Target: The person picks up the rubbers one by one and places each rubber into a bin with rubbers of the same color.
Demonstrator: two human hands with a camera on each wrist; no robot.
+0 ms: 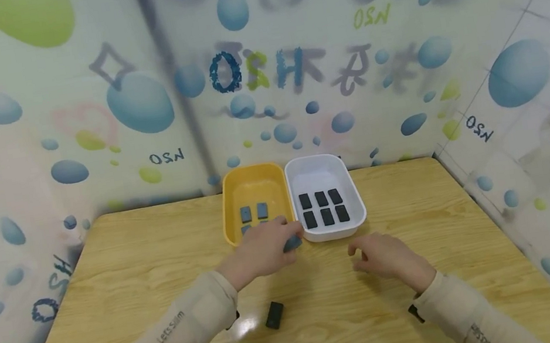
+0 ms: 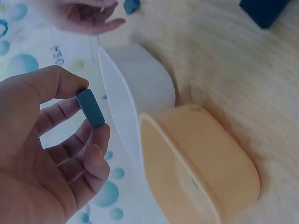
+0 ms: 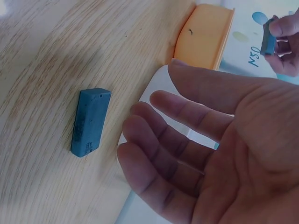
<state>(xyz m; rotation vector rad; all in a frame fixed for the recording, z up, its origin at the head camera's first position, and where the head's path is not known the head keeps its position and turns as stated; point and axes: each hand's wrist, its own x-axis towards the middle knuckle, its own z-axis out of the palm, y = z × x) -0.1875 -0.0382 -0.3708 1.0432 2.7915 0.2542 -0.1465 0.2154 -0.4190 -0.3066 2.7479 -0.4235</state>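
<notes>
My left hand point(image 1: 265, 248) pinches a small blue eraser point(image 1: 292, 243) between thumb and fingertips, above the front of the yellow tray point(image 1: 227, 226). In the left wrist view the same eraser stands out edge-on between the fingertips. Several blue erasers point(image 1: 262, 211) lie in the yellow tray, some partly hidden behind that hand. Beside it, the white tray point(image 1: 335, 235) holds several black erasers point(image 1: 323, 198) in two rows. My right hand point(image 1: 386, 255) hovers in front of the white tray, fingers loosely bent around nothing. A dark eraser point(image 1: 274, 315), marked 4B in the right wrist view, lies on the table.
The two trays stand side by side at the back of the wooden table point(image 1: 157, 242), close to a wall covering point(image 1: 261, 78) printed with bubbles. Another patterned wall point(image 1: 534, 156) rises along the right side.
</notes>
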